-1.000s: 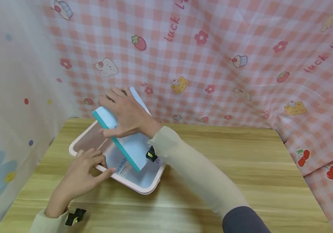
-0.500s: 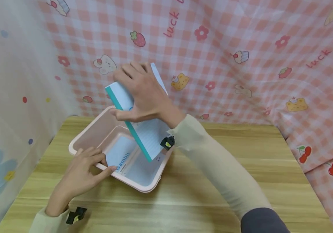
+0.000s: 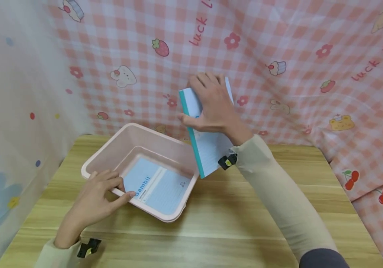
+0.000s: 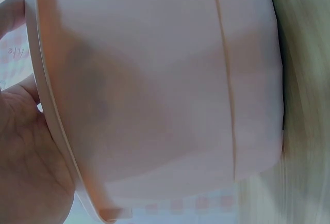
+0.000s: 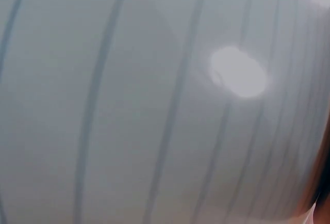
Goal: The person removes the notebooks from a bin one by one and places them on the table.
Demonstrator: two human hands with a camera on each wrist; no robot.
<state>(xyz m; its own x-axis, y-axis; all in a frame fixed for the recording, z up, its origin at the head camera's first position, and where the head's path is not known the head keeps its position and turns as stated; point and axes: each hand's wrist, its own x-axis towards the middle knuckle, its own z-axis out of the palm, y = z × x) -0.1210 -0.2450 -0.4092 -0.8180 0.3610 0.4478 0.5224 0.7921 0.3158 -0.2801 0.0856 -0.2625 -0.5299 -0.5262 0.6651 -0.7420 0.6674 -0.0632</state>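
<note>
In the head view, my right hand [image 3: 213, 106] grips a light blue notebook [image 3: 208, 150] with a teal spine, thumb at the spine side and fingers over the upper end. The notebook is tilted, held above the right end of a pale pink plastic basin [image 3: 89, 165]. Its striped cover [image 5: 129, 105] fills the right wrist view. My left hand [image 3: 92, 199] holds the basin's near rim, fingers curled over it and thumb along the edge. The left wrist view shows the basin's outer wall [image 4: 149, 79] beside the palm. Another blue notebook [image 3: 158, 186], printed "Gambit", lies flat inside the basin.
The basin stands on the left part of a wood-grain table [image 3: 261, 223]. A pink checked cloth [image 3: 258, 44] hangs right behind the table, and a white patterned curtain [image 3: 17, 93] closes off the left side.
My right hand has lifted the teal-spined notebook up out of the basin and carried it to the right, turning it more upright. The basin's notebook is now uncovered. My left hand stays put.
</note>
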